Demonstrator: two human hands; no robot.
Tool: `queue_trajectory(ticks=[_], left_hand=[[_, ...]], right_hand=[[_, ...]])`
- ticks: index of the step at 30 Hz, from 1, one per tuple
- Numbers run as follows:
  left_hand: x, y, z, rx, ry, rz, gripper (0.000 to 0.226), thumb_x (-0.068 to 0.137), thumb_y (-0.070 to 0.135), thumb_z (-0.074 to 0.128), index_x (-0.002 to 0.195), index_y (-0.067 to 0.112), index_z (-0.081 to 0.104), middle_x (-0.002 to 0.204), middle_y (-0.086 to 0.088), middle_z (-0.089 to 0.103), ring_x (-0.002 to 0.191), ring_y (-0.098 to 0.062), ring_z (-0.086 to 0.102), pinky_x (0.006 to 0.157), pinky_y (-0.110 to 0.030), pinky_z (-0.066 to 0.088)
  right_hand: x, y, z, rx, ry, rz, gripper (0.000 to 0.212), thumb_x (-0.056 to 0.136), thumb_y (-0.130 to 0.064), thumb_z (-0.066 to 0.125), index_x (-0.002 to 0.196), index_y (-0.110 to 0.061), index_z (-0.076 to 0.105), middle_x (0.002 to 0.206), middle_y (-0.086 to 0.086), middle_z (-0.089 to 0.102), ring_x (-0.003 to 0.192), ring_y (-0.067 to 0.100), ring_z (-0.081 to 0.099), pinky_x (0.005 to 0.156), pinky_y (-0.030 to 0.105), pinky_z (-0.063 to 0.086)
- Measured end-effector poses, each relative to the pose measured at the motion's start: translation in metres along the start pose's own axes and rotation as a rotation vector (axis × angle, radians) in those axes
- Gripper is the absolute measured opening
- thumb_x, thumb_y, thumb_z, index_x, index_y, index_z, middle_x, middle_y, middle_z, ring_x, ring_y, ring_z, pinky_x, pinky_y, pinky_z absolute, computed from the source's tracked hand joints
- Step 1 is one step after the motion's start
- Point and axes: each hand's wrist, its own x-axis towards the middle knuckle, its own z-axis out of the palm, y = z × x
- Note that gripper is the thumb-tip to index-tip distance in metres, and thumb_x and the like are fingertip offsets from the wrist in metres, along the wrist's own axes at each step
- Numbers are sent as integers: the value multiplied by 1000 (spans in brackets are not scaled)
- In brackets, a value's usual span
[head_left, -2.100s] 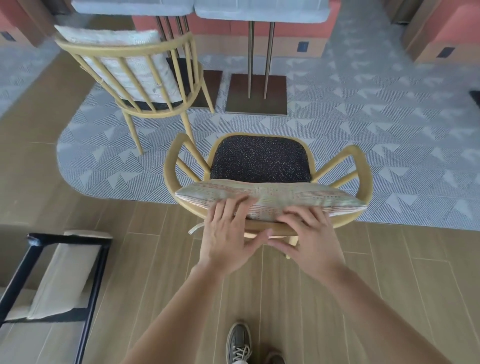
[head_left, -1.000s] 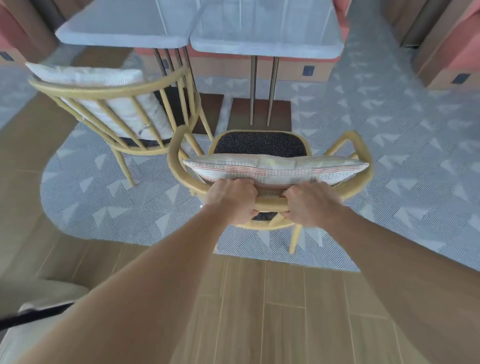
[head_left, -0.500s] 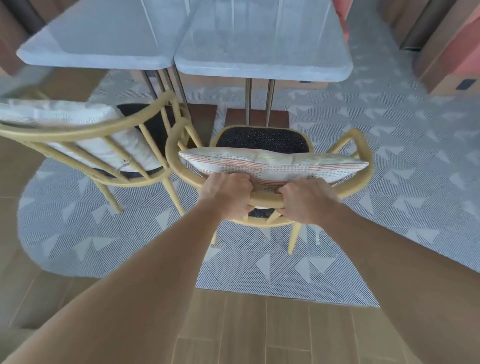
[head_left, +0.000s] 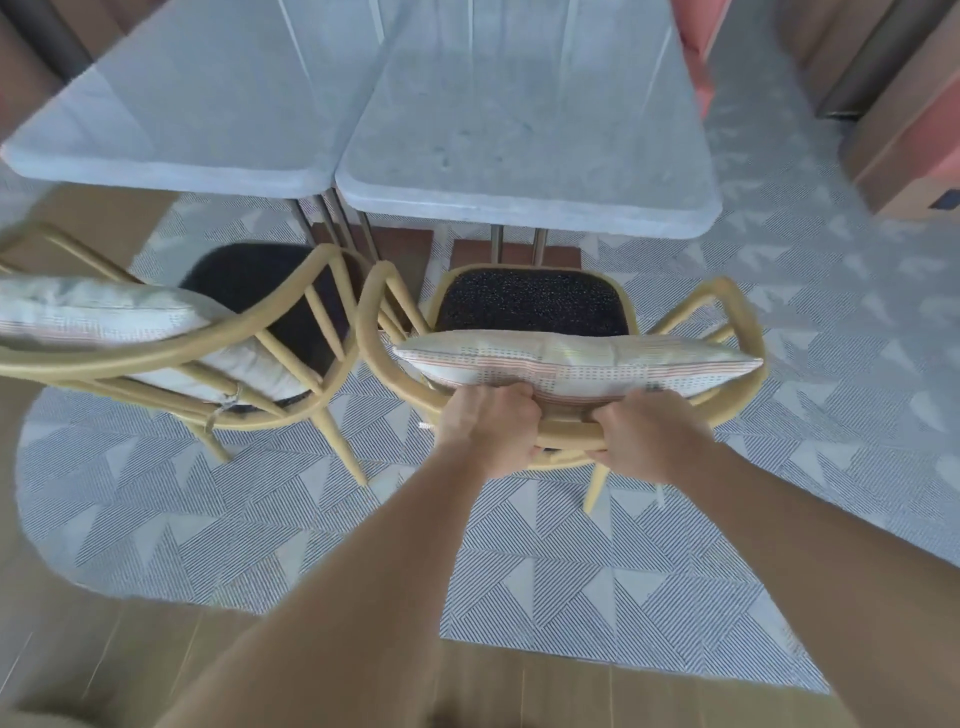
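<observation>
A person's left hand (head_left: 488, 431) and right hand (head_left: 649, 436) sit side by side, fingers curled tightly round the curved back rail of a yellow wooden armchair with a dark speckled seat (head_left: 530, 306). The rail runs left to right just beneath a striped cushion (head_left: 571, 366). Both arms stretch straight forward. The chair stands directly ahead on a patterned rug, its seat facing the grey stone-topped table (head_left: 524, 140) close beyond it.

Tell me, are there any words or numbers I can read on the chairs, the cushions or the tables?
None: no word, number or brand shows anywhere. The cushion on the held chair has only rows of red and dark dashes, a pattern, not letters. The grey tables are plain, and the rug bears just stripes and triangles.
</observation>
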Motion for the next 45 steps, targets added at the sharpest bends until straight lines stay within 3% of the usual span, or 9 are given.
queue_trajectory(ticks=[5,10,13,18,21,25,31,35,45], left_hand=[[6,1,-3,-9,-25,18,28,94,39,63,110,19,76,91,6,53,83,-23,68,67,-38,55],[6,5,-1,38,-61,1,22,96,38,59,101,21,72,68,8,51,68,-20,58,63,-35,42],[4,2,3,66,-53,13,25,98,42,58,102,22,71,64,9,41,69,-21,55,66,-35,42],[1,1,7,53,-23,24,28,99,48,58,99,22,69,65,10,41,73,-21,55,68,-35,41],[-11,-4,11,27,-11,11,28,98,47,61,101,21,70,67,9,42,75,-22,56,70,-36,41],[-38,-27,18,47,-40,14,27,97,46,64,103,21,71,67,9,41,75,-22,57,73,-35,45],[-63,-65,21,98,-55,-3,23,97,43,61,102,23,72,65,10,35,74,-21,54,69,-34,40],[-66,-75,18,119,-70,0,24,97,44,58,101,24,72,63,10,34,79,-25,65,67,-33,40],[-60,-63,15,161,-58,30,28,100,49,56,103,26,71,62,10,35,71,-22,53,68,-34,41]], right_hand=[[0,5,2,-14,-4,27,32,99,-56,56,103,-30,73,74,-5,62,69,21,61,61,32,47],[-3,1,-2,-19,-53,82,37,100,-58,52,103,-27,71,79,-6,60,70,23,58,60,33,49],[-4,-6,-3,14,-79,83,37,99,-60,55,105,-28,71,90,-5,69,77,24,66,69,38,60],[-4,-10,-7,51,-101,102,36,98,-57,58,109,-25,72,101,0,73,89,28,71,80,40,59],[-10,-25,-9,74,-97,78,33,99,-51,59,106,-23,74,88,-1,70,82,26,67,78,37,56],[-12,-63,-14,102,-86,37,25,99,-39,55,99,-22,74,67,-9,48,70,20,59,74,38,63],[2,-104,-24,76,-56,7,21,100,-29,55,105,-20,73,78,4,51,79,29,68,70,38,59],[7,-111,-28,81,-60,22,22,100,-28,54,106,-20,73,78,4,51,80,30,69,69,38,59],[1,-98,-16,47,-28,68,25,103,-34,53,109,-19,72,93,7,73,80,31,72,72,41,61]])
